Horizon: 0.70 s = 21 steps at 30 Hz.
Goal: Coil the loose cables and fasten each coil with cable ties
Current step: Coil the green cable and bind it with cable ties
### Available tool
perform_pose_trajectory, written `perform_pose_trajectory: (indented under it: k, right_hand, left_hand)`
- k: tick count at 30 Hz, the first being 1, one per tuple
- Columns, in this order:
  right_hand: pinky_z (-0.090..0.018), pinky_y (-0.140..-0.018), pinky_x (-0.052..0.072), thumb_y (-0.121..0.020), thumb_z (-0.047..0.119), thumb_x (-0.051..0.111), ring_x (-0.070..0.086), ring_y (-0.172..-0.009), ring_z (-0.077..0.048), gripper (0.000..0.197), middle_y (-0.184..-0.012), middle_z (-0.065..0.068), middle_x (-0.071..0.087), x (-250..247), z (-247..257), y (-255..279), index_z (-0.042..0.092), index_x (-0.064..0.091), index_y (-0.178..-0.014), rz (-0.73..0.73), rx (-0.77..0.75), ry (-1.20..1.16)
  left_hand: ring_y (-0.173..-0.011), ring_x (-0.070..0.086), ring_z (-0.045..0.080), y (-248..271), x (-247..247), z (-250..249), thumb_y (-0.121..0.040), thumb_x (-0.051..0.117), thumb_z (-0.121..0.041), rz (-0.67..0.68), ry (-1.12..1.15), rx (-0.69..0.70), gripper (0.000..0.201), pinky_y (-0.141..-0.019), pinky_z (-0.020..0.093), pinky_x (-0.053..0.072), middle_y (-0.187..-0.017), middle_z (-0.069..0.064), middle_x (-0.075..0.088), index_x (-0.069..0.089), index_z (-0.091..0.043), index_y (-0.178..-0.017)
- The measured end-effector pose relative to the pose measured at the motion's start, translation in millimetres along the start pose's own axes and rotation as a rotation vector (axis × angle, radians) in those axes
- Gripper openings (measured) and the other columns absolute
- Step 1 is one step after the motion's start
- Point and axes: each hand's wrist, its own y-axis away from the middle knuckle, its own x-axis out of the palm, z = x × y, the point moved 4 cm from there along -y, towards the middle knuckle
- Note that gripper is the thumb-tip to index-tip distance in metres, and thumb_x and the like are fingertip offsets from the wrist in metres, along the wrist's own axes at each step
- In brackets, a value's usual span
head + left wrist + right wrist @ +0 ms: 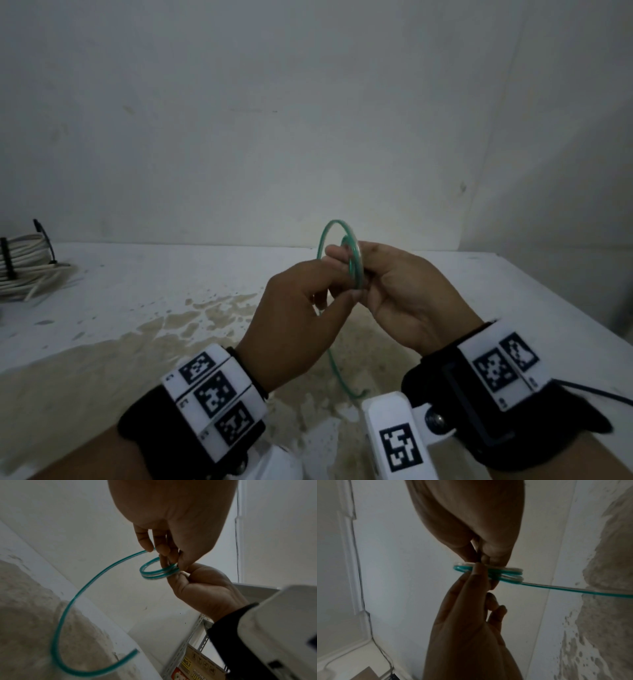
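Above the stained white table (144, 308), a green cable (80, 595) is being coiled in the air: its small loops are being pinched by the right hand (404, 301) and the left hand (294, 325), the free tail being left hanging.

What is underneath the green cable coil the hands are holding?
Below the green cable coil, its loose tail hangs over the stained white table. Both hands hide the coil's lower part.

Cable coil (352, 260) between both hands.
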Motion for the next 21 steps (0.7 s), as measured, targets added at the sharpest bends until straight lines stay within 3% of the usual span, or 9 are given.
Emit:
perform_pose_trajectory:
  k: [2,5,7,11,16,19,21]
  right_hand:
    - [-0.020,-0.055,0.053,-0.093,0.002,0.051,0.069,-0.067,-0.014,0.017,-0.082,-0.011,0.072,1.3,-1.3,1.4,-0.001,0.067,-0.092,-0.001,-0.022,0.098]
    - [-0.016,-0.051,0.049,-0.095,0.003,0.048,0.068,-0.064,-0.010,0.018,-0.088,-0.006,0.073,1.1,-1.1,0.3,0.000,0.065,-0.102,-0.014,-0.063,0.214]
    - [-0.018,-0.054,0.050,-0.096,0.007,0.048,0.068,-0.066,-0.011,0.019,-0.091,-0.007,0.073,0.2,-0.4,-1.3,0.000,0.062,-0.106,-0.021,-0.086,0.237]
    - [-0.024,-0.058,0.055,-0.097,0.008,0.047,0.070,-0.070,-0.015,0.019,-0.083,-0.009,0.072,-2.5,3.4,-3.0,-0.004,0.060,-0.103,-0.028,-0.099,0.178]
    - [-0.026,-0.057,0.053,-0.096,0.007,0.048,0.067,-0.065,-0.014,0.018,-0.079,-0.011,0.071,-4.5,5.3,-3.7,0.002,0.063,-0.089,-0.055,-0.124,0.268]
    - [-0.025,-0.059,0.053,-0.095,0.008,0.049,0.066,-0.065,-0.013,0.017,-0.076,-0.005,0.072,-4.9,-0.4,-3.6,0.001,0.065,-0.092,-0.048,-0.122,0.349]
    - [-0.026,-0.061,0.052,-0.095,0.009,0.050,0.066,-0.065,-0.015,0.018,-0.074,-0.004,0.072,-6.1,-4.1,-3.0,0.002,0.066,-0.093,-0.049,-0.124,0.402]
  left_hand:
    - [-0.063,0.051,0.009,-2.1,0.2,2.2,-0.079,0.059,-0.035,0.004,0.028,-0.057,0.021,-0.059,0.016,0.042,-0.068,-0.012,0.059,0.069,-0.016,-0.078]
    - [-0.060,0.051,0.014,-2.3,-0.3,6.0,-0.078,0.057,-0.038,0.025,-0.002,-0.096,0.027,-0.058,0.027,0.044,-0.064,-0.001,0.059,0.068,-0.013,-0.074]
    - [-0.059,0.051,0.015,-2.0,-1.3,7.1,-0.079,0.060,-0.032,0.042,-0.014,-0.106,0.022,-0.058,0.031,0.044,-0.062,0.000,0.058,0.067,-0.012,-0.072]
    - [-0.058,0.051,0.010,0.6,0.1,4.7,-0.079,0.058,-0.032,0.119,-0.041,-0.053,0.022,-0.057,0.024,0.043,-0.059,-0.006,0.055,0.062,-0.015,-0.067]
    - [-0.058,0.046,0.007,5.3,2.7,4.7,-0.081,0.049,-0.039,0.199,-0.171,0.002,0.027,-0.056,0.025,0.042,-0.061,-0.010,0.049,0.059,-0.017,-0.068]
    - [-0.057,0.042,0.000,2.6,1.1,2.2,-0.081,0.051,-0.037,0.211,-0.215,0.024,0.024,-0.056,0.012,0.035,-0.060,-0.017,0.041,0.060,-0.018,-0.069]
    - [-0.057,0.043,-0.001,0.7,0.0,3.5,-0.081,0.056,-0.033,0.200,-0.229,0.000,0.019,-0.055,0.012,0.035,-0.057,-0.018,0.040,0.057,-0.020,-0.068]
